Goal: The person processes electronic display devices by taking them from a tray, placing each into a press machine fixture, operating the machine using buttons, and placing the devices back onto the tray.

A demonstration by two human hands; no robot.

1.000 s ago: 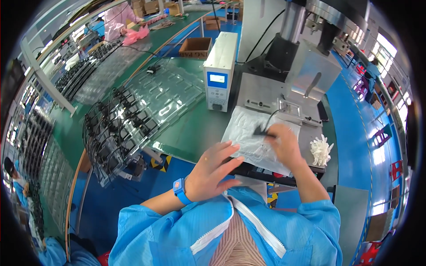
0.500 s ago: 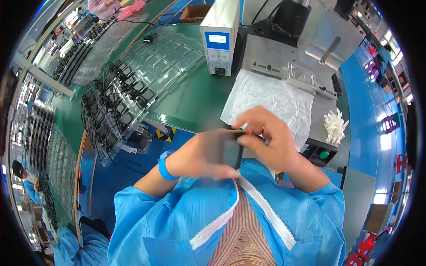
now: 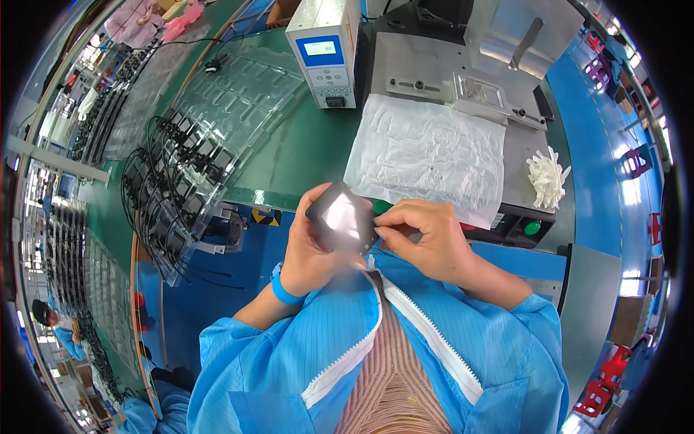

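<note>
My left hand grips a small dark square device with a glossy face that reflects bright light. The device is tilted in front of my chest, its glossy face turned up. At its right edge my right hand is closed in a pinch, thumb and forefinger touching or very near the frame. What lies between those fingertips is hidden. A dark bit shows under the right fingers, too small to name. Around my left wrist is a blue band.
Beyond my hands lies a white wrinkled sheet before a metal fixture. A white control box stands left of it. White gloves or finger cots lie at right. Clear trays and cabled dark devices are at left.
My left hand has turned the device so its glossy face shows, and moved slightly left. My right hand has shifted down, still pinching at the edge. The view has shifted a little.
</note>
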